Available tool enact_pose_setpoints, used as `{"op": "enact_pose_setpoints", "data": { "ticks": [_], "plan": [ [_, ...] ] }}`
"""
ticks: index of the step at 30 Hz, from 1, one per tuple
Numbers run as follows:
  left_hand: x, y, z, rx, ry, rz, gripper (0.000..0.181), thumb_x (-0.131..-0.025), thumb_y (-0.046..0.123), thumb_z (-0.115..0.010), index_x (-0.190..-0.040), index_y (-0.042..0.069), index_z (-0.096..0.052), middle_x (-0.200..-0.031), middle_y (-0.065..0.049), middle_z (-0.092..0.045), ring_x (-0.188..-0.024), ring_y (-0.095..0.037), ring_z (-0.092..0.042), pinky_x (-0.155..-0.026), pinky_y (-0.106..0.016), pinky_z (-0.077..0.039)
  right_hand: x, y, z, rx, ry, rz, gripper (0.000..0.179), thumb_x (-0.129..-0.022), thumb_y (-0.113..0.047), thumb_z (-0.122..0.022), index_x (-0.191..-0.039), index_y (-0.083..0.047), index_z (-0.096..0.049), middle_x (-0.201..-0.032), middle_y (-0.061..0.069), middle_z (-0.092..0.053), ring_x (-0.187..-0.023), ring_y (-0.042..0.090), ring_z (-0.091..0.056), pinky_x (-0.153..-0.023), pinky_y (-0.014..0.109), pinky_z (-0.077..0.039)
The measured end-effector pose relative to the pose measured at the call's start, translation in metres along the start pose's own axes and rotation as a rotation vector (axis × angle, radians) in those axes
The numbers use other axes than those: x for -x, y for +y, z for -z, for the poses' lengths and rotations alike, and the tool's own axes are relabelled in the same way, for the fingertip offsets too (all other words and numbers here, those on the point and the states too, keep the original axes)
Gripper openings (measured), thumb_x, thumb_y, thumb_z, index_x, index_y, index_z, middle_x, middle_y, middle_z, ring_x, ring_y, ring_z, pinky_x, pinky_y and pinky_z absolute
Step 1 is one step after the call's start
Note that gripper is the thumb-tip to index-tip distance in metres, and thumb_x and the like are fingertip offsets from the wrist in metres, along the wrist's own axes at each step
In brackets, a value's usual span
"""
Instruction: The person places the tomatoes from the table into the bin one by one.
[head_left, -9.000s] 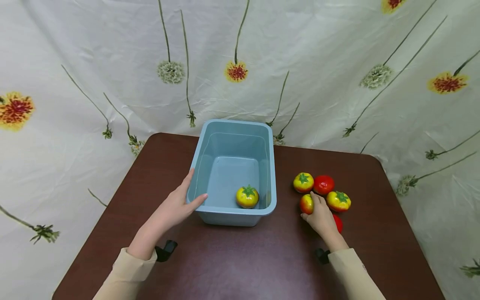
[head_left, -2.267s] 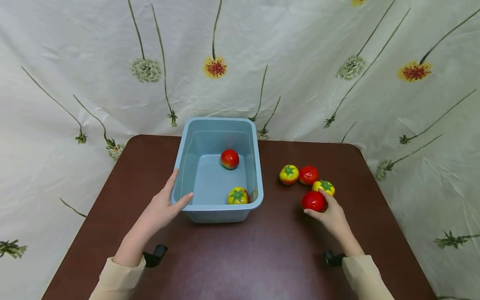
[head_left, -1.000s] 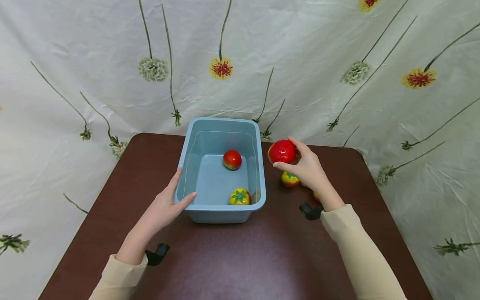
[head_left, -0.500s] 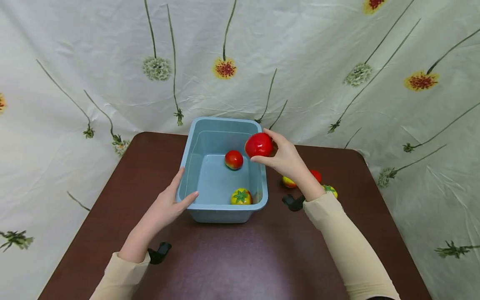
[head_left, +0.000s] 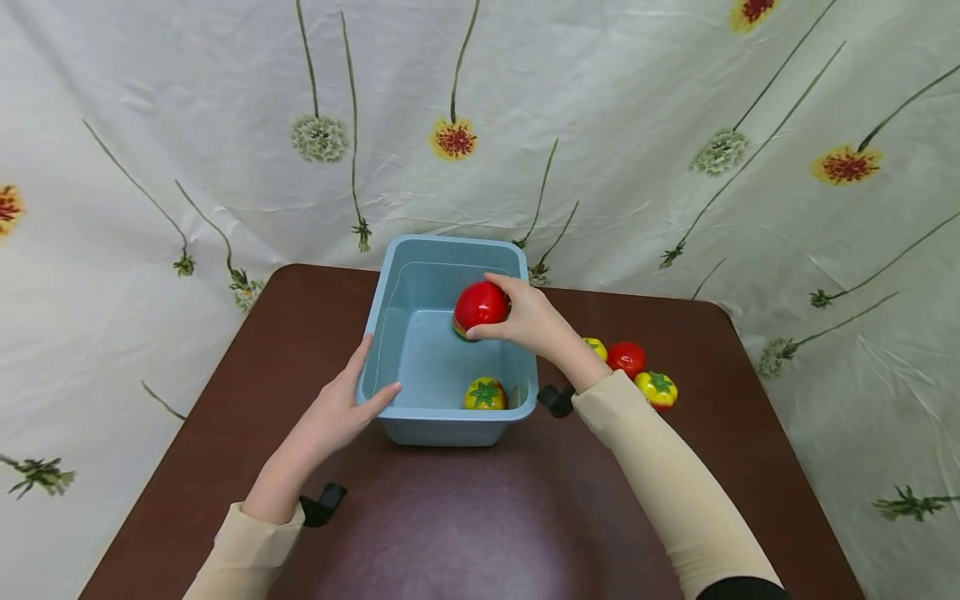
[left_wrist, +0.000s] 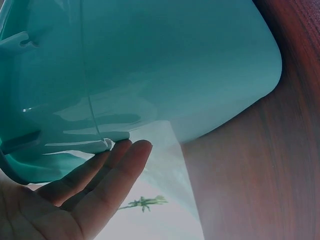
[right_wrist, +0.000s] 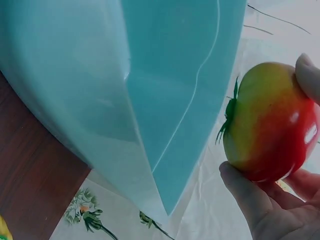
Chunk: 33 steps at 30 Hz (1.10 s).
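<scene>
Tub point(head_left: 442, 430) on the table point(head_left: 450, 517), left of three tomatoes point(head_left: 626, 357), another tomato point(head_left: 485, 395) in the tub's near-right corner, cloth point(head_left: 600, 83) behind.

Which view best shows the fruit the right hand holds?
Right wrist: the held fruit is large there, green leaves and yellow-to-red side visible. Head shows it smaller, mainly its red side, in the right hand; left wrist doesn't show it.

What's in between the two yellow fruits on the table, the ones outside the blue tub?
A red fruit lies between the partly hidden yellow fruit and the other yellow fruit. You see that in the head view.
</scene>
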<state>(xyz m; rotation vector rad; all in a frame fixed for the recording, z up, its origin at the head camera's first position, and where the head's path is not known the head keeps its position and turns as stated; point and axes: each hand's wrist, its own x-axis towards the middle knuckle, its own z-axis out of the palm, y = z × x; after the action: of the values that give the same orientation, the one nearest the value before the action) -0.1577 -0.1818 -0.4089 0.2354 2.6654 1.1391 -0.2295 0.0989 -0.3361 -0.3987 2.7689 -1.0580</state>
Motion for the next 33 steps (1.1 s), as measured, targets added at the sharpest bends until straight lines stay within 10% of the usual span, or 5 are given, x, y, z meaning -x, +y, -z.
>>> {"op": "enact_pose_setpoints", "data": {
  "ticks": [20, 33],
  "plan": [
    [-0.001, 0.0, -0.001, -0.003, 0.003, 0.005, 0.098, -0.095, 0.058, -0.054, -0.159, 0.018, 0.007, -0.165, -0.019, -0.008, -0.147, -0.046, -0.022, -0.109, -0.067, -0.03, -0.008, -0.001, -0.006, 0.133, -0.291, -0.083, 0.084, -0.079, -0.03, -0.08, -0.149, -0.007, -0.039, -0.134, 0.01, -0.056, -0.117, 0.027, -0.053, -0.087, 0.038, -0.056],
    [-0.001, -0.001, -0.001, 0.0, 0.01, -0.001, 0.096, -0.096, 0.055, -0.055, -0.159, 0.019, 0.007, -0.165, -0.02, -0.009, -0.146, -0.046, -0.023, -0.109, -0.067, -0.031, -0.011, -0.003, -0.007, 0.181, -0.274, -0.103, 0.081, -0.083, -0.028, -0.078, -0.15, -0.004, -0.038, -0.147, 0.013, -0.05, -0.132, 0.03, -0.048, -0.101, 0.044, -0.051]
  ]
}}
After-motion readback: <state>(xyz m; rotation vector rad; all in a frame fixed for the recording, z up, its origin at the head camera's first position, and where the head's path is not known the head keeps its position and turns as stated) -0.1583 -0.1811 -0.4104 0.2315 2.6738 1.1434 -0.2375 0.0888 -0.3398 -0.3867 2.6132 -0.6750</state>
